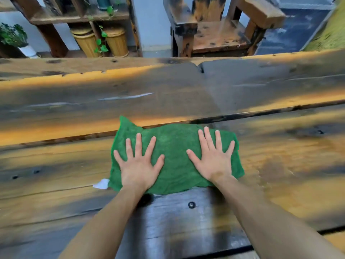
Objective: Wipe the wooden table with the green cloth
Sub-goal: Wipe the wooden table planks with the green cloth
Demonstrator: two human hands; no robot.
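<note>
Head view: green cloth point(175, 159) spread flat on wooden table point(56, 165), near edge. Left hand point(139, 161) and right hand point(212, 157) palms down on cloth, fingers splayed, gripping nothing. White scrap point(101, 183), possibly label, at cloth's left corner.

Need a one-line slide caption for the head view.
Both hands, left hand and right hand, press flat with spread fingers on the green cloth on the wooden table.
</note>
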